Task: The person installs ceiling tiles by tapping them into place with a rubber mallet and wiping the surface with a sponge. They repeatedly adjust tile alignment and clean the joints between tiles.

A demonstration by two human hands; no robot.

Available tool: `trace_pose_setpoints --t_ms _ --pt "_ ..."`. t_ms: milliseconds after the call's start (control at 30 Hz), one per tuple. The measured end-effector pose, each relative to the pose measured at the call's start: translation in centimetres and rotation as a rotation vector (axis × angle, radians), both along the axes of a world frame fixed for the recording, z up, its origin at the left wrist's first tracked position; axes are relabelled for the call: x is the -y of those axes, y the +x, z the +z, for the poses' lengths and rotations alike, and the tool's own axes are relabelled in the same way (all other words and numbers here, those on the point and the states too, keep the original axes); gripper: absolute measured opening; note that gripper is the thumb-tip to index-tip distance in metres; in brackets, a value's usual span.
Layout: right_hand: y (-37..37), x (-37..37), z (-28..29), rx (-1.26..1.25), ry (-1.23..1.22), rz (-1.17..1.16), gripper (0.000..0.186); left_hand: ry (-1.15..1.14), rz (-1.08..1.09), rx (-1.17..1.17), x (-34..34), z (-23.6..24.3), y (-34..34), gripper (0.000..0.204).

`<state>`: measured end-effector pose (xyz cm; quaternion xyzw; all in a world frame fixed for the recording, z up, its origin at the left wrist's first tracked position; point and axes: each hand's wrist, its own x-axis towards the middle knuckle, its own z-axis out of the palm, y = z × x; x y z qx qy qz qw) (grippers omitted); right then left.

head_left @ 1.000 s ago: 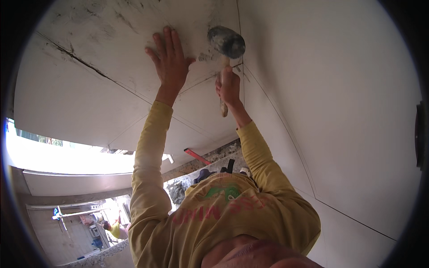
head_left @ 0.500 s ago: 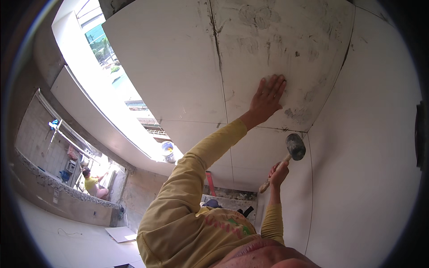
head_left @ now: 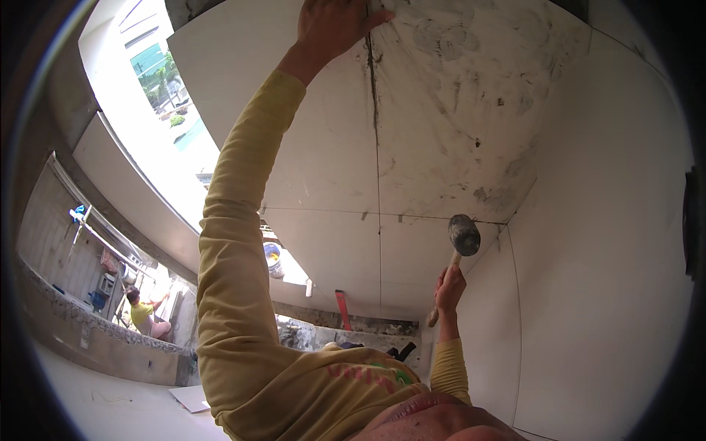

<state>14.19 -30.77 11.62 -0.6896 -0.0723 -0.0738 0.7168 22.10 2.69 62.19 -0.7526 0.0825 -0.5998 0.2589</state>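
My left hand reaches up onto a smudged white panel, its thumb spread beside the dark seam; the fingertips pass out of the frame's top. My right hand grips the wooden handle of a mallet with a dark, scuffed head, held low near the corner where the smudged panels meet a plain white wall. Thin joint lines cross the panels above the mallet head.
A bright window opening runs along the left, with a bucket on its ledge. A red bar stands farther back. At lower left, another person in yellow sits among poles and containers. A loose white board lies below them.
My left hand has moved up from the middle of the smudged panel to its seam at the top. The mallet in my right hand has shifted slightly left since half a second ago.
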Motion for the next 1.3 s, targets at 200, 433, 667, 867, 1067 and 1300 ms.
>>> trace_pose_setpoints --t_ms 200,433,667,867,1067,1300 --pt "4.5 -3.7 17.8 0.487 0.007 -0.057 0.07 0.117 -0.039 -0.059 -0.9 0.8 -1.6 0.092" --pt "7.5 -9.8 31.5 0.595 0.215 0.049 0.069 0.17 -0.1 -0.047 -1.6 1.6 -0.9 0.097" --pt "5.8 -12.2 34.0 0.559 0.244 -0.054 0.074 0.118 -0.163 -0.061 -2.0 2.1 -1.2 0.105" --pt "7.9 -14.9 33.4 0.783 0.328 -0.265 0.084 0.135 -0.193 -0.02 -1.9 1.6 -0.7 0.102" --pt "3.0 -13.5 34.1 0.678 0.388 -0.084 0.081 0.126 -0.1 -0.068 -2.4 1.9 -1.4 0.103" --pt "5.5 -13.6 36.7 0.415 0.159 -0.025 0.082 0.132 -0.073 -0.059 -2.3 2.1 -1.5 0.106"
